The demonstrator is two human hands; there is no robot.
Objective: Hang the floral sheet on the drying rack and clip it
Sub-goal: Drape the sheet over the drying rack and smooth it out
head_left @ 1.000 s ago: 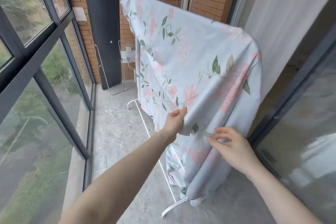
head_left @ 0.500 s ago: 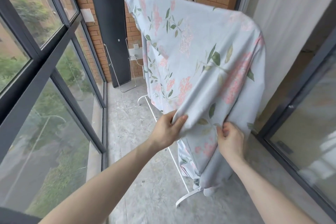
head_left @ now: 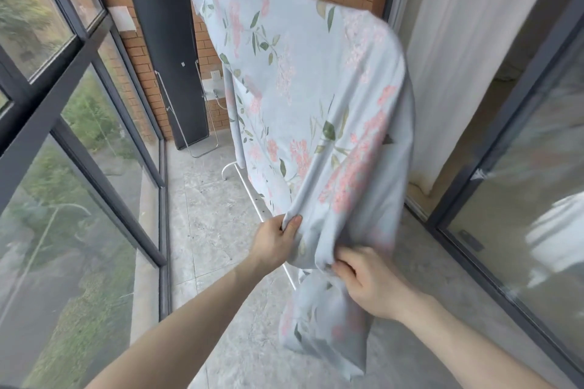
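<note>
The pale blue floral sheet (head_left: pixel 303 88) hangs draped over the top of the white drying rack (head_left: pixel 249 196), covering nearly all of it. Only the rack's low bar and far foot show, to the left of the cloth. My left hand (head_left: pixel 275 241) pinches the sheet's lower left edge. My right hand (head_left: pixel 368 281) grips a bunched fold of the sheet just to the right, and the lower corner of the cloth hangs below it. No clip is in view.
A dark folded board (head_left: pixel 167 54) on a wire stand leans against the brick wall behind the rack. Tall windows (head_left: pixel 63 136) run along the left. Sliding glass doors (head_left: pixel 521 183) and a white curtain (head_left: pixel 474 41) stand on the right. Grey tiled floor (head_left: pixel 205 230) lies between.
Both hands have drawn the sheet's lower edge down and toward me. My right hand went from touching the cloth with loose fingers to gripping a bunched fold.
</note>
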